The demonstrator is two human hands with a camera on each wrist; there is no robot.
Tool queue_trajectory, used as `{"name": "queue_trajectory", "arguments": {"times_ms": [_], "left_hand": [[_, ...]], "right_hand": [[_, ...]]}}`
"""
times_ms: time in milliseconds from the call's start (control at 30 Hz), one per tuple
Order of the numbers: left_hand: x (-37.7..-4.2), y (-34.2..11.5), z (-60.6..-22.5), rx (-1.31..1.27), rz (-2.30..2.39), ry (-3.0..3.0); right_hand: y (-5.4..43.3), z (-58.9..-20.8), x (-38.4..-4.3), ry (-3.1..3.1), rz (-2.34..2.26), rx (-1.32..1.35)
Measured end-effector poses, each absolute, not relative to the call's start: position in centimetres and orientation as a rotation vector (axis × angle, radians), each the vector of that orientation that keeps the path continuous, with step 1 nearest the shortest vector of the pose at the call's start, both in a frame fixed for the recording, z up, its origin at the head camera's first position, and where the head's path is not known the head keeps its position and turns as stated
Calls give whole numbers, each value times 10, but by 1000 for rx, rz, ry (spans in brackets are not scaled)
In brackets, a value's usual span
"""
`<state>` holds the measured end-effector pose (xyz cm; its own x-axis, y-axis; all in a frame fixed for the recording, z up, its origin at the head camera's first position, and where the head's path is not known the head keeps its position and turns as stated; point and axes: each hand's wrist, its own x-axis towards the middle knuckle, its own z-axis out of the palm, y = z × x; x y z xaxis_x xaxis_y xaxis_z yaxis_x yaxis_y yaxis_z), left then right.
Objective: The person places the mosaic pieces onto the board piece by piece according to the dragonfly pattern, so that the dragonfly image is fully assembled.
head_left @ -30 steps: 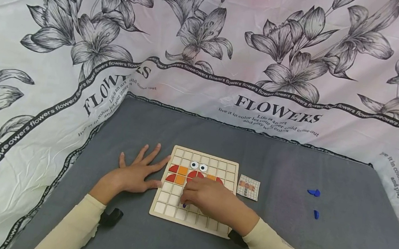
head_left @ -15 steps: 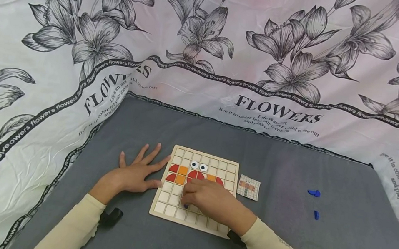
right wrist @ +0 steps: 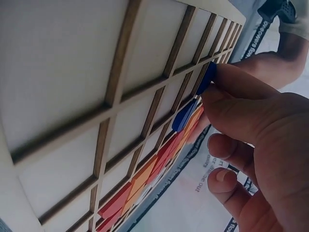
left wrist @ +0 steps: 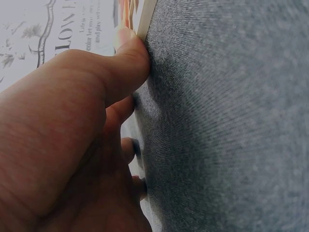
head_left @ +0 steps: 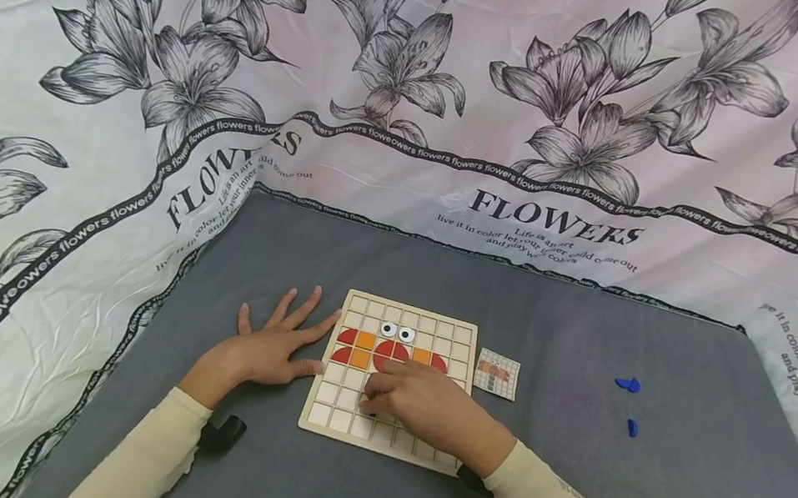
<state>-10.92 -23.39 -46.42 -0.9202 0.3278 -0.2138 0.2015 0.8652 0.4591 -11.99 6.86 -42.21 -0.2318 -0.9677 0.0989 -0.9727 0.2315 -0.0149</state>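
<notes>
My right hand (head_left: 416, 403) is over the lower middle of a wooden grid board (head_left: 340, 420). In the right wrist view its thumb and forefinger pinch a small blue tile (right wrist: 207, 79) at the grid, while the other fingers curl loosely. Another blue tile (right wrist: 183, 116) lies beside it in the grid. Red quarter-round tiles (head_left: 342, 354), orange square tiles (head_left: 359, 358) and two eye tiles (head_left: 397, 332) sit in the board's cells. My left hand (head_left: 267, 354) rests on the grey cloth with fingers spread, its thumb and forefinger touching the board's left edge.
A small pattern card (head_left: 497, 374) lies just right of the board. Farther right are loose blue tiles (head_left: 627, 384) and a single blue tile (head_left: 633, 429). A flower-printed curtain (head_left: 552, 235) borders the grey table cloth (head_left: 569, 339) at the back and sides.
The right hand has shifted only slightly over the same cells, and less of the blue tile shows below its fingertips. My left hand and the loose tiles stay where they were.
</notes>
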Motion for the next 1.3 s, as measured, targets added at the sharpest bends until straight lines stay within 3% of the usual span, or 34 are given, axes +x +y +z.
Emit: {"name": "queue_trajectory", "arguments": {"times_ms": [700, 1300], "left_hand": [[-108, -233, -462, 378, 611, 2752], [-109, -231, -459, 374, 613, 2731]], "right_hand": [[81, -413, -119, -2394, 83, 1824], [166, -399, -148, -2655, 351, 1468]]}}
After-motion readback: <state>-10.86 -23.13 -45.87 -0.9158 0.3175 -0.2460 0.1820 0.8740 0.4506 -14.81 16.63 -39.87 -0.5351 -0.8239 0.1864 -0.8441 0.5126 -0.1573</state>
